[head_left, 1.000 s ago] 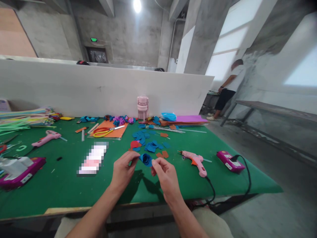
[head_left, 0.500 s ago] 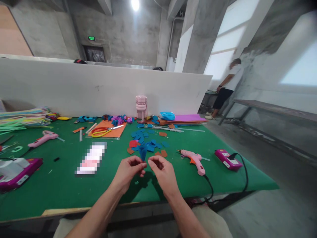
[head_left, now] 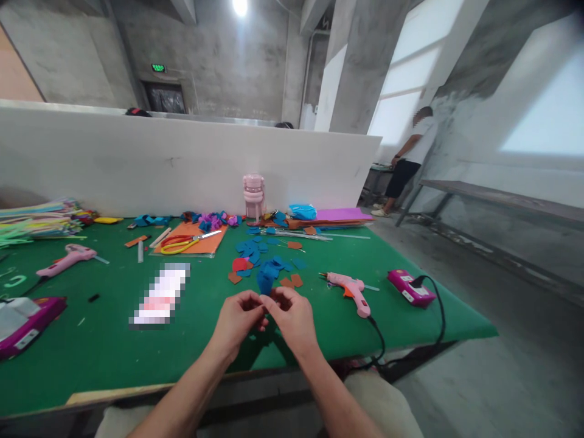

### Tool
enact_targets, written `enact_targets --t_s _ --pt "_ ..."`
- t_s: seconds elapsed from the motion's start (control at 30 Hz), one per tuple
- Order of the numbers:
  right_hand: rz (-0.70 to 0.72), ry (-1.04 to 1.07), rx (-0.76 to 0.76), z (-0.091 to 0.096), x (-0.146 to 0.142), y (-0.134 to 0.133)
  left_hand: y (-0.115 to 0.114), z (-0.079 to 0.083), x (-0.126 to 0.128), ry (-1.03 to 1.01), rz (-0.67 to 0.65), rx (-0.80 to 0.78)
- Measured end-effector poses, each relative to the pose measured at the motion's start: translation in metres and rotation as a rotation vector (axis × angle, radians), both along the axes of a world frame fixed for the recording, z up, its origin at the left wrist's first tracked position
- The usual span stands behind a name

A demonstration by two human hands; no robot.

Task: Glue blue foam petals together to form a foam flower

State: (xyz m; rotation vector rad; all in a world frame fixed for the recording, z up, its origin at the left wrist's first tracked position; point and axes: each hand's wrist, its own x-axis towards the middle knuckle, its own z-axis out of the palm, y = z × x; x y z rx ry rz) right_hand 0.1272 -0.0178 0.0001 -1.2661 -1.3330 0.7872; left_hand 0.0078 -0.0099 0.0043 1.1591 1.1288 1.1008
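Both my hands meet over the near middle of the green table (head_left: 114, 359). My left hand (head_left: 239, 319) and my right hand (head_left: 292, 316) have their fingers pinched together on a small blue felt flower (head_left: 263, 283), which stands up between the fingertips with its narrow end downward. Just beyond it lie several loose blue felt pieces (head_left: 255, 252) with a red piece (head_left: 239, 264) and brown pieces (head_left: 292, 281).
A pink glue gun (head_left: 349, 287) with black cord lies right of my hands, a magenta power box (head_left: 408, 287) past it. Scissors (head_left: 187, 241) on orange sheet, a pink bottle (head_left: 253, 194), another glue gun (head_left: 68, 258) at left. A person (head_left: 408, 161) stands far right.
The flower has turned from facing me to standing point-down, and my two hands have drawn closer together until the fingertips touch. The camera has shifted slightly.
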Motion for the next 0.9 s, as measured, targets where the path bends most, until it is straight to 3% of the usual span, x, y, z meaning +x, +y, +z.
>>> enact_targets --t_s 0.13,0.33,0.57,0.9 --pt "-0.09 -0.123 0.04 0.003 -0.001 -0.001 0.0 -0.002 0.002 0.047 0.001 0.04" --pt "-0.079 -0.129 0.089 0.006 0.001 -0.003 -0.001 0.002 0.003 0.06 -0.021 0.059" --pt "0.044 -0.062 0.205 0.014 0.006 -0.008 -0.004 0.007 -0.001 -0.087 -0.102 0.072" --pt "0.196 -0.038 0.266 0.02 0.008 -0.01 -0.004 0.006 -0.002 -0.017 -0.021 0.242"
